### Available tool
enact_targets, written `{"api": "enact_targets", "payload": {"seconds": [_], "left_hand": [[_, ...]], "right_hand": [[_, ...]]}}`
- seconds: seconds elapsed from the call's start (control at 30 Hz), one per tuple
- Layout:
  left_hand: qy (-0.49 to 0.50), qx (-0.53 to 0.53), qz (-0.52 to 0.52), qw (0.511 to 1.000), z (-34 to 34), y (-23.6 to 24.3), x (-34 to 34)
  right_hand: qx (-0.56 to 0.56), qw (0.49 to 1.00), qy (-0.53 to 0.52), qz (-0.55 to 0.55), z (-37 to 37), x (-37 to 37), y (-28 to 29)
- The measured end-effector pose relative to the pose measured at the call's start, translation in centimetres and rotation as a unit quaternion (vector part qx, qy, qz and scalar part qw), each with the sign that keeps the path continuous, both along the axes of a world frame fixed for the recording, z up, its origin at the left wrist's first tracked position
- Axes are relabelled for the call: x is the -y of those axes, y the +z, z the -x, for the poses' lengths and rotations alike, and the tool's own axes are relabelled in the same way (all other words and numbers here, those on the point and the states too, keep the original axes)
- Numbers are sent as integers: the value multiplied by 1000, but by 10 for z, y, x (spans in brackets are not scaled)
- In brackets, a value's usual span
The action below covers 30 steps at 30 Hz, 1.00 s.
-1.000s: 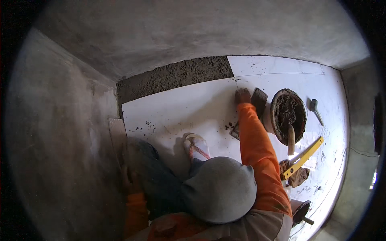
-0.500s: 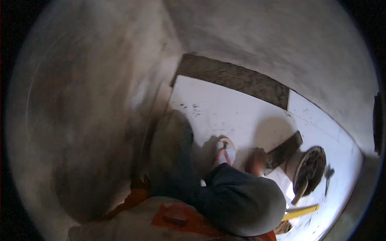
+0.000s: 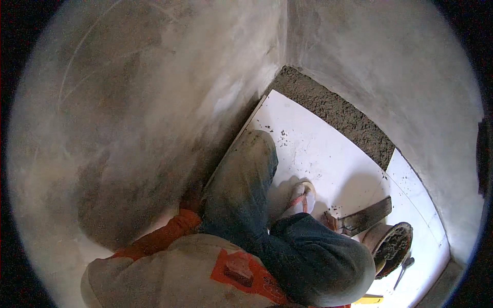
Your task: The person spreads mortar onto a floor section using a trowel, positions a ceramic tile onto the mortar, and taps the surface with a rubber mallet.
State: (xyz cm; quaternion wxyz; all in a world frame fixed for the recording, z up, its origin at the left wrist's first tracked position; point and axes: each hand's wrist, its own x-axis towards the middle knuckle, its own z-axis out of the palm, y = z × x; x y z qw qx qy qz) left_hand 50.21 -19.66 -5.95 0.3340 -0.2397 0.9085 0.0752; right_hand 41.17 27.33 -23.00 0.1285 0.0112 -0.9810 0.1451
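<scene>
My left hand (image 3: 189,201), in shadow beside my bent knee, is at the left wall near a tile edge (image 3: 235,139); its fingers and whatever they hold are unclear. My right hand (image 3: 330,220) is mostly hidden behind my other knee, next to a dark flat board (image 3: 367,212) lying on the white tiles (image 3: 321,146); its grip cannot be made out. Right of the board stands a bucket (image 3: 371,236) of grey mortar with a tool handle in it. A strip of rough mortar (image 3: 334,110) runs between the tiles and the back wall.
Plastered walls (image 3: 118,102) meet in a corner at the top. A mallet-like tool (image 3: 404,268) lies right of the bucket, and part of a yellow level (image 3: 368,300) shows at the bottom edge. My sandalled foot (image 3: 303,200) rests on the tiles.
The view has swung left toward the wall corner, shifting the floor rightward. My right arm, earlier outstretched beside the board, has drawn back and is now mostly behind my leg.
</scene>
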Motion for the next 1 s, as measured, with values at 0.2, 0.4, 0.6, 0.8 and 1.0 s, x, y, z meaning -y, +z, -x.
{"api": "enact_targets", "payload": {"seconds": [0.2,0.4,0.6,0.8,1.0], "left_hand": [[13,282,-90,955,31,21,-3],[-34,206,-38,977,17,35,0],[-71,72,-32,994,34,54,-13],[-73,-98,-32,992,28,106,-18],[-216,-224,-189,931,90,100,-91]], "right_hand": [[-22,994,-101,-28,-7,-67,45],[-161,904,-319,-234,9,-183,149],[-178,955,-212,-110,31,-161,211],[347,707,159,596,111,87,159],[378,518,197,742,137,116,190]]}}
